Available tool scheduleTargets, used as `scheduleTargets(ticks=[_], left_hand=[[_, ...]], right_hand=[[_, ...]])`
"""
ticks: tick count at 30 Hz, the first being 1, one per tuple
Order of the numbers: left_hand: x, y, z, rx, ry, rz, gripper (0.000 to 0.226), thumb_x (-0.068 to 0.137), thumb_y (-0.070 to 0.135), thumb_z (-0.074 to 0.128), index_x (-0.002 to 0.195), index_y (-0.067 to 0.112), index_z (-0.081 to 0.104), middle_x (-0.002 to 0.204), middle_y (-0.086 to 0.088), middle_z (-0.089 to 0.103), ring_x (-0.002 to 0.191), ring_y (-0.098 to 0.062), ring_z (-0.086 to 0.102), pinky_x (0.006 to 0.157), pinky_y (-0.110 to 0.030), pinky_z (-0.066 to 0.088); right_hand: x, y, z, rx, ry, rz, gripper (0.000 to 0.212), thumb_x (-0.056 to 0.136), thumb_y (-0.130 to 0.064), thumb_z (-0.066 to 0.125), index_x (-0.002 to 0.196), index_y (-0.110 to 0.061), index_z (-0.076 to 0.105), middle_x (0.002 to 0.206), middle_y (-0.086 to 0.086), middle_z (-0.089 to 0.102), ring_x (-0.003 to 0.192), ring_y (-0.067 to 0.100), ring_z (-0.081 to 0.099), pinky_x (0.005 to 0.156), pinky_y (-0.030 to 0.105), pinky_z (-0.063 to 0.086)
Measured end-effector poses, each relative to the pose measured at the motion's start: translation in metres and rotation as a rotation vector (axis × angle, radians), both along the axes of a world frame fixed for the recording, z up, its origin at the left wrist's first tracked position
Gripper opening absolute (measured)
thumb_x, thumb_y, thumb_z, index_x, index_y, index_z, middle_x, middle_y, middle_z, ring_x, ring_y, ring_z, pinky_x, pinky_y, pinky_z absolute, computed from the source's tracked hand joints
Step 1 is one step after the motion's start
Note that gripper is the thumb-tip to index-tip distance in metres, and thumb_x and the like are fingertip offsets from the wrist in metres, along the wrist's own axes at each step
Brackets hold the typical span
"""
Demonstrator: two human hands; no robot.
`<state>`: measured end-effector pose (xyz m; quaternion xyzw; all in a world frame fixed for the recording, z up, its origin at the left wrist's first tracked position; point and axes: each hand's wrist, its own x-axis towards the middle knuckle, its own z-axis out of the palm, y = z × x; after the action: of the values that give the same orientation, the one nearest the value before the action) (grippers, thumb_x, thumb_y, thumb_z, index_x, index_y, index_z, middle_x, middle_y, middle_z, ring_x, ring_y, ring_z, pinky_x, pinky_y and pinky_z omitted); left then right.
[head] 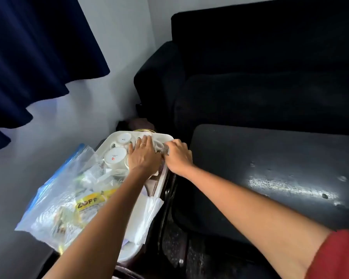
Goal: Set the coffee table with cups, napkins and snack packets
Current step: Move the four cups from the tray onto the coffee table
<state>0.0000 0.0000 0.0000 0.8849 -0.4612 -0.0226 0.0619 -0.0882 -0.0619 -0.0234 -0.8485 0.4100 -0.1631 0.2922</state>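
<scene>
A white tray (165, 136) on a side stand holds several upturned white cups (114, 156). My left hand (143, 156) lies spread over the cups near the tray's middle, fingers fairly straight, touching one cup (147, 135). My right hand (178, 156) grips the tray's right rim, where a grey patterned piece (164, 148) shows under the fingers. A clear bag of snack packets (69, 198) with a yellow label lies on the tray's near left. White napkins (147, 214) sit at the near end.
The dark coffee table (270, 174) spreads to the right of the tray, its top bare and glossy. A black sofa (250, 67) stands behind it. A dark blue curtain (28, 57) hangs at the upper left against a pale wall.
</scene>
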Motion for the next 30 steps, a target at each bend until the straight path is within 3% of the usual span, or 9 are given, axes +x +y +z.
scheduleTargets(ticks=[4,7,11,16,18,20,24,30], left_hand=[[0.003,0.002,-0.009,-0.038,-0.055,-0.008,0.062,0.098,0.031,0.036,0.152,0.010,0.013,0.160,-0.005,0.015,0.148,-0.021,0.008,0.119,-0.040,-0.001],[0.002,0.002,-0.011,-0.066,-0.064,-0.015,0.059,0.100,0.032,0.035,0.151,0.011,0.017,0.159,-0.004,0.019,0.148,-0.020,0.010,0.119,-0.041,-0.002],[-0.001,0.001,-0.014,-0.095,-0.091,-0.003,0.055,0.100,0.036,0.034,0.149,0.012,0.024,0.156,-0.004,0.028,0.147,-0.019,0.016,0.119,-0.041,-0.002],[-0.003,0.002,-0.014,-0.133,-0.141,0.002,0.049,0.098,0.028,0.039,0.143,0.011,0.031,0.147,-0.007,0.043,0.140,-0.021,0.032,0.118,-0.042,0.002],[-0.006,0.004,-0.011,-0.155,-0.145,0.020,0.048,0.099,0.032,0.040,0.141,0.010,0.032,0.142,-0.008,0.048,0.135,-0.022,0.040,0.118,-0.041,0.004],[-0.007,0.005,-0.008,-0.176,-0.138,0.035,0.050,0.098,0.032,0.043,0.140,0.009,0.032,0.138,-0.009,0.051,0.131,-0.023,0.046,0.118,-0.041,0.005],[-0.010,0.010,-0.004,-0.175,-0.148,0.062,0.058,0.091,0.026,0.055,0.141,0.007,0.030,0.129,-0.009,0.057,0.122,-0.022,0.053,0.118,-0.041,0.004],[-0.027,0.007,0.010,-0.292,-0.120,0.088,0.058,0.089,0.024,0.054,0.140,0.007,0.032,0.114,-0.009,0.065,0.115,-0.023,0.057,0.119,-0.038,0.000]], right_hand=[[0.019,0.002,-0.006,0.024,-0.004,-0.154,0.033,0.094,-0.026,0.048,0.128,-0.026,0.051,0.143,0.001,0.030,0.124,0.027,0.033,0.099,0.041,0.032],[0.025,0.002,-0.008,0.014,-0.026,-0.258,0.027,0.095,-0.024,0.047,0.121,-0.026,0.054,0.137,0.002,0.035,0.120,0.026,0.034,0.097,0.040,0.032],[0.023,-0.003,-0.007,0.017,-0.020,-0.222,0.028,0.092,-0.015,0.045,0.118,-0.018,0.056,0.130,0.009,0.042,0.121,0.028,0.033,0.097,0.045,0.031],[0.029,0.012,-0.004,-0.032,-0.169,-0.372,0.020,0.093,-0.012,0.042,0.100,-0.014,0.060,0.117,0.004,0.053,0.111,0.025,0.040,0.097,0.036,0.031],[0.026,0.013,-0.002,-0.023,-0.233,-0.356,0.016,0.093,-0.013,0.043,0.095,-0.016,0.058,0.107,0.004,0.058,0.104,0.024,0.048,0.091,0.024,0.032],[0.023,0.015,0.008,0.057,-0.337,-0.341,0.015,0.095,-0.016,0.041,0.086,-0.019,0.053,0.096,0.004,0.062,0.089,0.026,0.054,0.072,0.016,0.036],[0.019,0.017,0.023,0.000,-0.348,-0.273,0.009,0.095,-0.020,0.046,0.093,-0.011,0.049,0.095,0.009,0.065,0.084,0.028,0.059,0.068,0.039,0.046],[0.005,0.015,0.041,-0.121,-0.386,-0.279,0.009,0.093,-0.020,0.047,0.089,-0.013,0.050,0.083,0.002,0.060,0.075,0.019,0.052,0.058,0.032,0.037]])
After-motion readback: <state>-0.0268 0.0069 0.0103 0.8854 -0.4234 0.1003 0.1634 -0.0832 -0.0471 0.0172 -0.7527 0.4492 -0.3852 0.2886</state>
